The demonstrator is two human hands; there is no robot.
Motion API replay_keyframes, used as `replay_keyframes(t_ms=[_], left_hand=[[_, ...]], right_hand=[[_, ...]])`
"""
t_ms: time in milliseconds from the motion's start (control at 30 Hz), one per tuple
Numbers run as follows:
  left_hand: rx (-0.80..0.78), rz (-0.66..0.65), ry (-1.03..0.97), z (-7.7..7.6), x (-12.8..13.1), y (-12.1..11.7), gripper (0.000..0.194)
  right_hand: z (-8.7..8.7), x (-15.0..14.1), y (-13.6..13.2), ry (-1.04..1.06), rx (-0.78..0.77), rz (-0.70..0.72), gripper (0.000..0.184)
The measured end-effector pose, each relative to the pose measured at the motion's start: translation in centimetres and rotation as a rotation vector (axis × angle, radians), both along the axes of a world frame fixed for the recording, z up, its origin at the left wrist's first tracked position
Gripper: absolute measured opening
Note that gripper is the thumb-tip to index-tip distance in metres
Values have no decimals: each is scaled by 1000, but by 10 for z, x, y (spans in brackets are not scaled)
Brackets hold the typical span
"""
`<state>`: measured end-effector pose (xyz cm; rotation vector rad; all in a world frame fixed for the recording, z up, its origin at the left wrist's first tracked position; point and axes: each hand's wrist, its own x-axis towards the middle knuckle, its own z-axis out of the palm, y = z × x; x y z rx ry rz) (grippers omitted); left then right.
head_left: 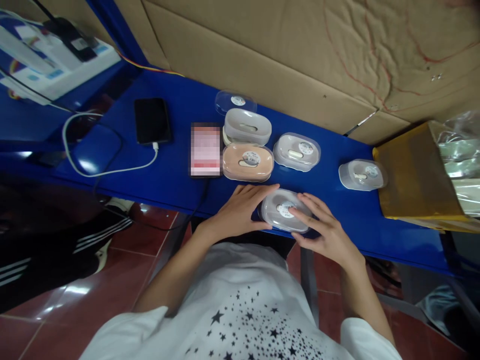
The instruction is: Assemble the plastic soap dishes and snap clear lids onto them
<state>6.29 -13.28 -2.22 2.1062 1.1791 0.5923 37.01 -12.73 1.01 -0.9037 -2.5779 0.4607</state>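
At the table's near edge lies an oval grey-white plastic box (277, 216) with a clear lid and a round sticker on top. My left hand (242, 210) holds its left end, thumb near the front and fingers stretched along the far side. Over the right end curves my right hand (325, 231); one fingertip presses on or beside the sticker, and the thumb is at the front edge. Just beyond are a peach lidded box (248, 172), an unlidded white box (238, 122), a loose clear lid (221, 101) and another grey-white lidded box (279, 155).
A phone with a blurred screen (205, 150) lies left of the boxes, and a black device (152, 120) with a white cable is farther left. One more lidded box (348, 176) stands near a cardboard carton (408, 170). Cardboard (262, 50) walls the back of the blue table (180, 192).
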Motion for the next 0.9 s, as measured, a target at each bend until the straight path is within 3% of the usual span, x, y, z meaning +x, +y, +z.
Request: replay_keyframes(t_ms=[133, 367, 433, 533, 600, 700, 800, 900], left_hand=[[5, 6, 14, 0, -1, 0, 99], [15, 10, -1, -1, 2, -4, 96], [28, 9, -59, 7, -1, -7, 85], [119, 75, -130, 33, -18, -3, 56], [238, 149, -86, 55, -37, 15, 43], [337, 214, 101, 78, -73, 64, 45], [342, 300, 319, 83, -102, 121, 52], [169, 225, 515, 77, -113, 158, 69]], right_hand=[[0, -2, 1, -5, -15, 2, 79], [-25, -1, -6, 45, 102, -50, 83], [-29, 8, -7, 36, 131, -88, 83], [-29, 28, -4, 17, 205, -190, 81], [-28, 42, 0, -22, 270, -280, 80], [-25, 52, 6, -64, 384, -440, 75], [-21, 45, 9, -23, 448, -499, 73], [-17, 21, 15, 8, 421, -380, 68]])
